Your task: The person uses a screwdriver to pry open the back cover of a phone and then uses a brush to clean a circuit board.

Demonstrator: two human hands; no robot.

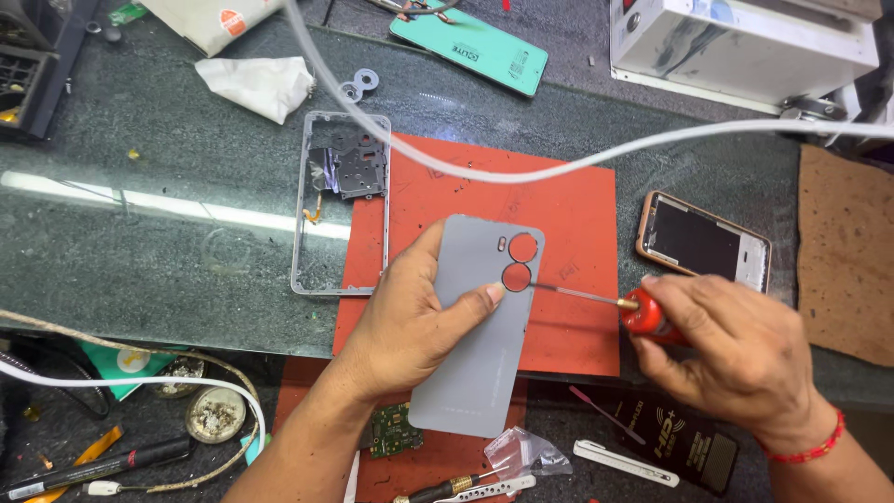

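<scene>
My left hand (410,317) presses down on a grey phone back cover (475,363) lying on a red mat (559,214), thumb beside its lower round camera hole. My right hand (736,349) grips a red-handled screwdriver (643,312), and its thin metal shaft reaches left so the tip touches the edge of the lower camera hole. A bare phone middle frame (341,200) with a metal shield and small flex parts lies to the left, half on the mat.
A phone in an orange case (703,242) lies right of the mat. A white cable (521,172) arcs over the bench. A teal back cover (470,47), white tissue (256,84), a green circuit board (391,430), pry tools and a white machine (745,42) surround it.
</scene>
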